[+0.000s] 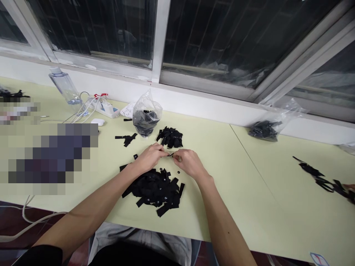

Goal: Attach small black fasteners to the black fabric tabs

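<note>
Head view shows left hand (151, 157) and right hand (188, 163), fingers pinched shut on one small black fabric label (170, 154), a folded black pile (169, 137) beyond them, a larger loose heap (155, 188) nearer on the pale worktop (235, 177).

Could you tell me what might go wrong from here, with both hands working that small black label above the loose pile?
The left hand and right hand pinch one small black label between fingertips; so slight a grip could let it drop into the loose pile and get lost among the unsorted ones. The forearms lie across that pile and might sweep labels off the table edge. The folded heap sits close by, so the two could mix.
</note>
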Available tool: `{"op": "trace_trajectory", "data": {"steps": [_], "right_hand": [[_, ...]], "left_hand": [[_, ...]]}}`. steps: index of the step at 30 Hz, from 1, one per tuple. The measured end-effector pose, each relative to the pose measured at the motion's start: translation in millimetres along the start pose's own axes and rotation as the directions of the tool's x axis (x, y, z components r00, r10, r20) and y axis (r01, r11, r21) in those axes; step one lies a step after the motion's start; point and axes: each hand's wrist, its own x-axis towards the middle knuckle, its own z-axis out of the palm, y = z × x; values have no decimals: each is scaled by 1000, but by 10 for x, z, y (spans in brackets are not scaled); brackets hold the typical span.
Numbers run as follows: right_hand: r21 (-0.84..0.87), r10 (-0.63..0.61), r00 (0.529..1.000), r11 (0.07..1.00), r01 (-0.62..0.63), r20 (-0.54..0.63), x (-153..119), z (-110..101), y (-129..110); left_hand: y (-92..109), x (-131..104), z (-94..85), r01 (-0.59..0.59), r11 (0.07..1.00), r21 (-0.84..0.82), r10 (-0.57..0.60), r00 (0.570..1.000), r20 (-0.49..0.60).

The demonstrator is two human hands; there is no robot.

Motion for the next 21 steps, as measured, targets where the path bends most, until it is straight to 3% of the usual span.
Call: {"op": "trace_trajectory", "data": {"steps": [4,11,17,21], "right_hand": [[4,6,1000,1000,-6,10,-16,-41,14],[42,-3,991,999,8,-136,-21,-47,-76],[24,-89,995,996,90,-49,-8,26,-133],[17,-93,994,995,94,-53,-4,50,-135]], "left_hand": [[52,-18,-14,0,998,65,-3,999,48],[41,-32,-11,2,993,119,-10,998,65],[19,-25,9,7,993,119,-16,997,75],[19,-25,1,17,992,126,-25,997,66]]}}
